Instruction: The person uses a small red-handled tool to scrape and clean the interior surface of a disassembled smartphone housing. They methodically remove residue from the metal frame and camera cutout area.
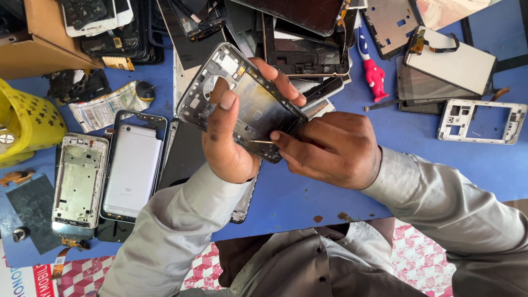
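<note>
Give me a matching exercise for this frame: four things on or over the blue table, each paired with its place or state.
Things:
1. dark metal phone frame
2. thin metal tool
3. red and white figurine
4. yellow perforated basket

Places or states:
A. at the table's left edge
B. pinched in the right hand
C. lying beside loose screens
D. held up by the left hand

Pairs: 1-D, 2-B, 3-C, 4-A

Head camera – looks steeply down, close over blue table (440,159)

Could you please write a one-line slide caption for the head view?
Left hand holds a phone frame while right hand probes it with a thin metal tool.
</note>
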